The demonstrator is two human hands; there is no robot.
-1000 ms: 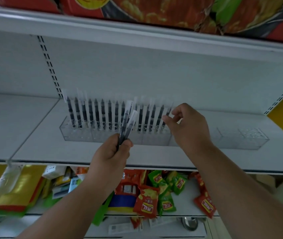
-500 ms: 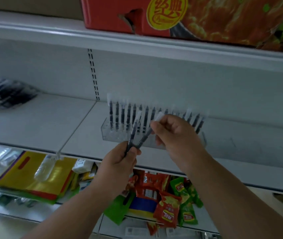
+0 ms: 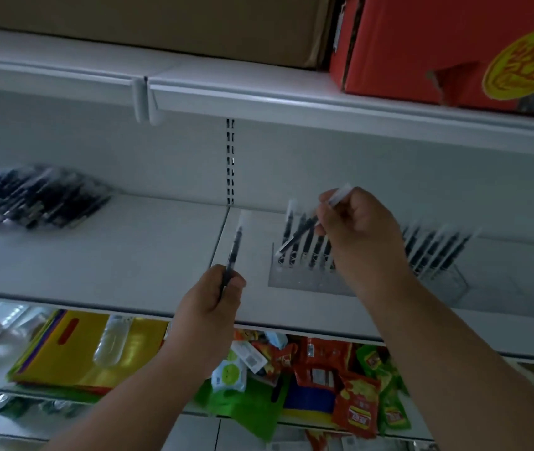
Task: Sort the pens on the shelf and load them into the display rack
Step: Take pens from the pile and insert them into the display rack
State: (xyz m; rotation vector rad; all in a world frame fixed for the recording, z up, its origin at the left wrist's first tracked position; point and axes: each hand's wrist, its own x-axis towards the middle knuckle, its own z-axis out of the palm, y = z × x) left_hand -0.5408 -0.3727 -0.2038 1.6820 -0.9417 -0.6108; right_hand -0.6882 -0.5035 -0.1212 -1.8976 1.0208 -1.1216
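Left hand [image 3: 208,299] is gripping one black pen [image 3: 233,252] upright, in front of the white shelf [image 3: 129,255], just left of the clear display rack [image 3: 304,281]. Right hand [image 3: 360,232] is pinching a second pen [image 3: 304,229] tilted over the rack's left end, its lower tip near the rack top. Racked pens [image 3: 434,249] are standing in a row. A bag of loose pens [image 3: 28,198] is lying far left on the shelf, blurred.

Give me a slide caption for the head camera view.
Each hand holds one pen: left hand upright, right hand angling its pen over the clear rack.
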